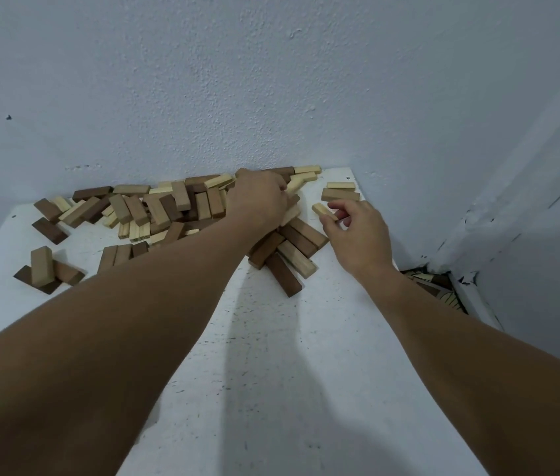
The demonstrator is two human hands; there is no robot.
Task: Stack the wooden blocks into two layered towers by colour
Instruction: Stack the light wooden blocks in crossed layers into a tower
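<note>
My right hand (354, 231) pinches a pale block (324, 211) clear of the pile (168, 207); my left hand (259, 197) curls around another pale one, sorting colours.

A white desk (271, 355) with a speckled, scuffed top stands pushed into a corner against pale blue walls. Along its far edge lies a loose heap of wooden blocks (155, 207), dark brown, mid brown and pale, jumbled and overlapping. Nearer the left edge a small cluster (45, 269) sits apart, one pale block propped on darker ones. Toward the right, several brown blocks (288, 252) fan out across the top, and a few pale blocks (340, 190) lie near the far right corner.
</note>
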